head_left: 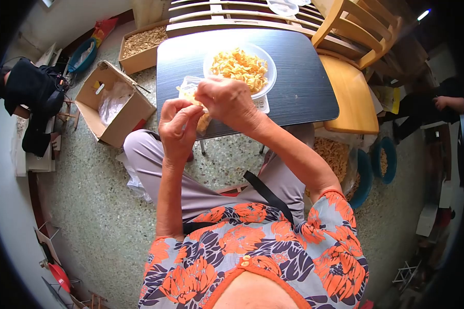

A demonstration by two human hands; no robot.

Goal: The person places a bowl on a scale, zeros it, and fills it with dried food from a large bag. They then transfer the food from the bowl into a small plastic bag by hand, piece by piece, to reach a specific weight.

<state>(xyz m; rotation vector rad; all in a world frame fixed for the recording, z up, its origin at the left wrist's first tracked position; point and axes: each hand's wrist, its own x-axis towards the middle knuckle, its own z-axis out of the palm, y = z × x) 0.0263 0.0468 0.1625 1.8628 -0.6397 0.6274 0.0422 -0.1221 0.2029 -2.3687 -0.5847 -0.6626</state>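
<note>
Left hand (179, 125), right hand (229, 101): fingers nearly closed on clear bag (204, 122) near bowl (271, 72).

A home-like workroom, shown by the dark-topped surface (299, 77), wooden chair (345, 92), cardboard box (105, 103) and speckled floor (108, 206).

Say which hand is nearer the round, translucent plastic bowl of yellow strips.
Right. The right hand is at the near-left rim of the bowl; the left hand is farther left, closer to the body.

Wooden chair (349, 95) near slatted bench (211, 23)
</note>
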